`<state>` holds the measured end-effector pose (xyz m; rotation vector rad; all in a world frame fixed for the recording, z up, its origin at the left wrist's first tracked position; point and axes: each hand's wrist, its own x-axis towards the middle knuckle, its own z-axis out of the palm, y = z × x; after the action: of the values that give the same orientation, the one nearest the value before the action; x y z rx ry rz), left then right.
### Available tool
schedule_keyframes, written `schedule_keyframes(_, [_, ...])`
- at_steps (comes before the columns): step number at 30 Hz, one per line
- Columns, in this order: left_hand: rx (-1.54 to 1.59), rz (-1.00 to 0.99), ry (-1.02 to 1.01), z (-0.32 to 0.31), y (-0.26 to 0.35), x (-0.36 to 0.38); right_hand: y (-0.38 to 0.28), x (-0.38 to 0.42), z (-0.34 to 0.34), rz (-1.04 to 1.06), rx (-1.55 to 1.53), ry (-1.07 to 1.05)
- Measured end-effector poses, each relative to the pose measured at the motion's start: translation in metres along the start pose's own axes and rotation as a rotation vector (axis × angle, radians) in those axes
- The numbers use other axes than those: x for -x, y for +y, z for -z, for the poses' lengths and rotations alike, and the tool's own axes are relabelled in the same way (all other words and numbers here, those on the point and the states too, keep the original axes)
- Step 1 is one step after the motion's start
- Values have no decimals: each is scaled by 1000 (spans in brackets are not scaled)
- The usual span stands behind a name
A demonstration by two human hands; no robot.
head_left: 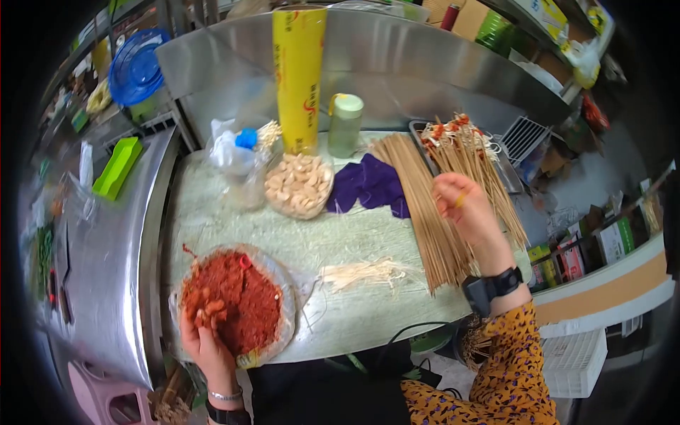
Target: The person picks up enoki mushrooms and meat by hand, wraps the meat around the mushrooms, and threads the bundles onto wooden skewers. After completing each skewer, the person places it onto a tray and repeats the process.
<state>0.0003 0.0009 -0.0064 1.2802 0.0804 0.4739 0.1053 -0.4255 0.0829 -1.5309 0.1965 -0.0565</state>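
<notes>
At the lower left, my left hand (pixel 202 341) is closed around a clump of red seasoned meat (pixel 205 312) at the rim of a plastic-lined bowl (pixel 287 319). More of the red mix (pixel 244 290) fills that bowl, with a small red ring-like piece on top. My right hand (pixel 464 202) hovers over or beside long bamboo skewers (pixel 425 219), its fingers curled; whether something thin is in them is hidden. Between the hands lies a bundle of enoki mushrooms (pixel 368 273). Behind my right hand, a metal tray (pixel 418 131) carries skewers topped with white strands and red sauce (pixel 460 134).
A bowl of pale peeled pieces, perhaps garlic (pixel 299 185), stands near a tall yellow roll (pixel 301 85) and a green bottle (pixel 346 127). A purple cloth (pixel 368 185) touches the skewers. A steel splash guard (pixel 397 57) rises behind; a steel counter (pixel 106 255) borders the left.
</notes>
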Motion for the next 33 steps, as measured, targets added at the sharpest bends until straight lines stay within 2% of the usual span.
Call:
schedule_keyframes(2, [15,2,34,-2,1,0,10,16,-41,51,338,-215])
schedule_keyframes(4, [-23,-27,13,0,0,1,36,23,-71,238,583,-337])
schedule_keyframes(6, [-34,-61,13,-2,2,0,50,26,-95,335,829,-435])
schedule_keyframes(7, [-51,-47,-16,-2,3,0,56,28,-106,338,830,-443])
schedule_keyframes(9, [-98,-52,-108,6,0,-1,66,33,-124,472,998,-545])
schedule_keyframes(10, [-98,-55,-101,7,1,0,70,34,-130,477,998,-551])
schedule_keyframes(12, [-59,-12,-41,-1,6,1,77,35,-140,502,1225,-477])
schedule_keyframes(16, [-97,-61,-47,0,6,1,83,24,-142,480,1269,-532])
schedule_keyframes(18, [-111,-40,-74,1,10,1,82,15,-136,374,1190,-606])
schedule_keyframes(22, [-130,-34,-69,3,7,2,78,6,-125,371,962,-561])
schedule_keyframes(24, [-107,-17,-78,1,9,1,70,3,-123,181,896,-541])
schedule_keyframes(29, [-111,-64,-28,-3,7,2,67,-3,-117,160,816,-509])
schedule_keyframes(33, [-86,-16,-5,-3,3,3,59,-9,-111,134,820,-541])
